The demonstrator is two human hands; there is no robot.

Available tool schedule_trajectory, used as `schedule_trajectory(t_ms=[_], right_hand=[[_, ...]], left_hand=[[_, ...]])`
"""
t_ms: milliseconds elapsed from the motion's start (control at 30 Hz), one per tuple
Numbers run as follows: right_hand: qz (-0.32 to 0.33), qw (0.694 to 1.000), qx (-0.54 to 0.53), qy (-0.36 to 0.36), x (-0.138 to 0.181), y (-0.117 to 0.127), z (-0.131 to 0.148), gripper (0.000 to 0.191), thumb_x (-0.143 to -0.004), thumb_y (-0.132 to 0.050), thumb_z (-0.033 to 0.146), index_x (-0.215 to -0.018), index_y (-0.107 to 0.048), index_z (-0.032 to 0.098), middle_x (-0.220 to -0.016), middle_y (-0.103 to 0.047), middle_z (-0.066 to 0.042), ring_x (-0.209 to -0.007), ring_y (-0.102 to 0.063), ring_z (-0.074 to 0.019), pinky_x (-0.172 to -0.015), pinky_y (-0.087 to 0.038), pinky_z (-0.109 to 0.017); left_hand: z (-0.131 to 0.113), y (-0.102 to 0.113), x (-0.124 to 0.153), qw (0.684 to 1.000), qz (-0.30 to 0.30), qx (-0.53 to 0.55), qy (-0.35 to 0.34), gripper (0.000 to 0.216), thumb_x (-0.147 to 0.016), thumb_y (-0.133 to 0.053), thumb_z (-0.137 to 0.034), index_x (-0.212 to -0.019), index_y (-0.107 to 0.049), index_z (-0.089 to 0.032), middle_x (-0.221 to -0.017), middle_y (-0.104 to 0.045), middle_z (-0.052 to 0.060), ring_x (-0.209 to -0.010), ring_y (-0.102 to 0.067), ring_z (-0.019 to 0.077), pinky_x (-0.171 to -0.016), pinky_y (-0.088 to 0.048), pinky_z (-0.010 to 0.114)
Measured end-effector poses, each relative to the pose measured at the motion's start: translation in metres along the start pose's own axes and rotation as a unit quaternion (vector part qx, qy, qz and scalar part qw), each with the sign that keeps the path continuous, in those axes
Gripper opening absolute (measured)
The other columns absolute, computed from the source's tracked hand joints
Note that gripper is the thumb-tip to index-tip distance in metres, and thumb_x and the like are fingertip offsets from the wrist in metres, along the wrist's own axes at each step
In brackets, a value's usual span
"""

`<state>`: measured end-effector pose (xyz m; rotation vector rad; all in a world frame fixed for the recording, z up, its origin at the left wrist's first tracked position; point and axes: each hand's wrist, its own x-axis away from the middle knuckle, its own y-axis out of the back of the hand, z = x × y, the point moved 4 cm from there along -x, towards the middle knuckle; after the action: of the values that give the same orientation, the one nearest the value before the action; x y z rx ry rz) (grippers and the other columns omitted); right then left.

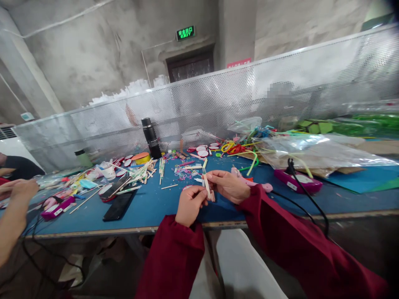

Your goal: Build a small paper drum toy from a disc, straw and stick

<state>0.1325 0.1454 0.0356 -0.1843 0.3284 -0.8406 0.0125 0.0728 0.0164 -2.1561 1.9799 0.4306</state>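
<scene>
The pale, flat stick (207, 187), smooth and wooden-looking, stood nearly upright above the front part of the blue table (89, 218), with a yellowish piece slanting at its upper end. The left hand (191, 202) pinched it low between thumb and fingers; the right hand (229, 186) pinched it higher up. A black cylindrical flask (151, 139) (its contents hidden) stood farther back. A glossy, crumpled clear plastic bag (314, 151) lay over brown cardboard (378, 146), before a perforated metal screen (202, 97).

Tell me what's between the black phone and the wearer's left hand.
Only blue tabletop separates phone and left hand in the head view; a thin stick lies slightly farther back.
</scene>
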Motion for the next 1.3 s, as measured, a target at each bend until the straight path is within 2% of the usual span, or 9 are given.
schedule_trajectory(t_ms=[333,400,567,800,900,1067,1300], right_hand=[[-0.003,0.999,-0.039,-0.005,0.001,-0.001,0.001,0.03,-0.069,-0.081,0.041,-0.08,-0.068,0.016,-0.06,-0.059,0.002,-0.053,-0.053,-0.0098,-0.048,-0.043,-0.024],[-0.026,0.998,-0.055,0.002,0.001,0.003,0.003,0.031,-0.067,-0.083,0.04,-0.08,-0.069,0.016,-0.06,-0.058,0.003,-0.055,-0.052,-0.0092,-0.052,-0.045,-0.023],[-0.065,0.992,-0.103,0.036,-0.002,0.013,0.008,0.026,-0.066,-0.085,0.034,-0.078,-0.069,0.017,-0.062,-0.054,0.004,-0.057,-0.048,-0.0068,-0.056,-0.045,-0.021],[-0.084,0.988,-0.12,0.038,-0.002,0.017,0.008,0.027,-0.066,-0.084,0.034,-0.081,-0.068,0.017,-0.063,-0.052,0.005,-0.058,-0.046,-0.0066,-0.057,-0.046,-0.021],[-0.085,0.987,-0.133,0.032,-0.001,0.017,0.007,0.029,-0.064,-0.086,0.033,-0.081,-0.069,0.017,-0.063,-0.052,0.005,-0.058,-0.046,-0.0066,-0.057,-0.046,-0.02],[-0.068,0.989,-0.132,0.02,0.001,0.014,0.007,0.03,-0.064,-0.086,0.035,-0.08,-0.068,0.017,-0.062,-0.052,0.004,-0.059,-0.047,-0.0077,-0.055,-0.046,-0.021],[0.018,0.986,-0.163,-0.004,0.011,-0.001,0.015,0.024,-0.069,-0.081,0.033,-0.072,-0.062,0.019,-0.063,-0.046,0.005,-0.061,-0.044,-0.0086,-0.065,-0.046,-0.024]], left_hand=[[0.0,-0.001,0.0,1.0,-0.002,0.01,0.005,0.028,-0.084,-0.06,-0.039,-0.083,-0.07,-0.013,-0.071,-0.067,0.005,-0.056,-0.054,0.0102,-0.048,-0.036,0.02],[0.001,0.002,0.0,1.0,-0.03,0.009,0.002,0.029,-0.085,-0.058,-0.04,-0.085,-0.07,-0.014,-0.071,-0.065,0.004,-0.057,-0.054,0.0101,-0.049,-0.035,0.02],[0.005,0.012,0.001,0.988,-0.149,0.035,-0.021,0.038,-0.087,-0.056,-0.05,-0.075,-0.064,-0.015,-0.066,-0.057,0.0,-0.058,-0.049,0.0092,-0.053,-0.037,0.02],[0.007,0.018,0.001,0.973,-0.215,0.075,-0.047,0.045,-0.086,-0.057,-0.058,-0.075,-0.063,-0.015,-0.062,-0.05,-0.001,-0.055,-0.043,0.0078,-0.052,-0.034,0.019],[0.007,0.02,0.002,0.97,-0.222,0.079,-0.056,0.044,-0.086,-0.057,-0.057,-0.078,-0.064,-0.014,-0.063,-0.048,-0.002,-0.056,-0.042,0.0074,-0.051,-0.033,0.019],[0.006,0.019,0.003,0.972,-0.22,0.067,-0.055,0.046,-0.084,-0.057,-0.06,-0.077,-0.065,-0.015,-0.062,-0.049,-0.001,-0.055,-0.043,0.0077,-0.051,-0.033,0.019],[0.007,0.02,0.002,0.975,-0.207,0.06,-0.057,0.045,-0.085,-0.058,-0.059,-0.077,-0.065,-0.015,-0.063,-0.051,-0.001,-0.056,-0.044,0.0077,-0.051,-0.034,0.019]])
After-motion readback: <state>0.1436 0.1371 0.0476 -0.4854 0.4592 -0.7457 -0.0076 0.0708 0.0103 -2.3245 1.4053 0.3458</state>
